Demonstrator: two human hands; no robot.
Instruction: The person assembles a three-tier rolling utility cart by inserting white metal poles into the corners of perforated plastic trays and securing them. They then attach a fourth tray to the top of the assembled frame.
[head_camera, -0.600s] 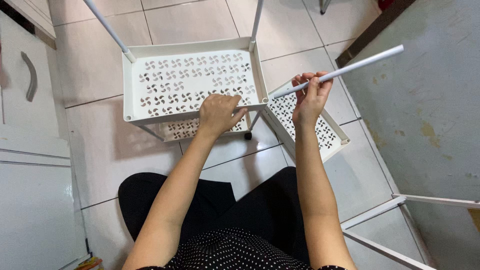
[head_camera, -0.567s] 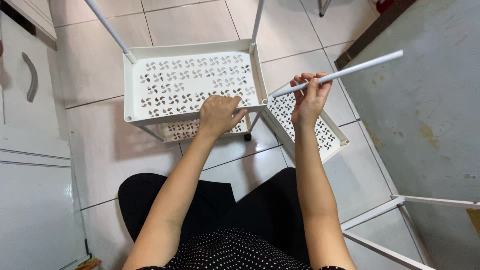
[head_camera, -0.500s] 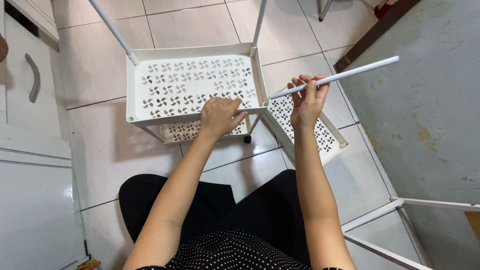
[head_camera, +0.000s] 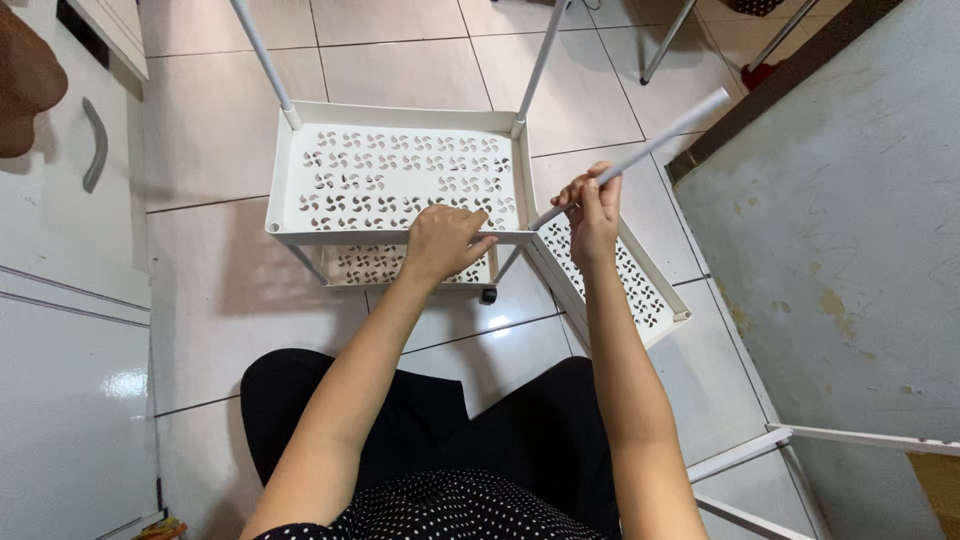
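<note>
A white plastic shelf tray (head_camera: 300, 200) with pinwheel-shaped holes stands on thin white poles over the tiled floor. My left hand (head_camera: 440, 242) grips its near rim, close to the right corner. My right hand (head_camera: 592, 208) is closed around a white tube (head_camera: 660, 136) that slants up to the right, with its lower end at the tray's near right corner. A second perforated tray (head_camera: 350, 266) sits below the first. A third tray (head_camera: 655, 305) leans tilted on the floor just right of the rack.
White cabinet doors with a grey handle (head_camera: 92, 145) line the left side. A grey panel (head_camera: 850, 220) fills the right. White metal bars (head_camera: 760, 450) lie at the lower right. Chair legs (head_camera: 665, 45) stand at the top.
The view has shifted slightly, so the rack and both hands sit a little lower in the picture. The tube's angle and both grips look the same.
</note>
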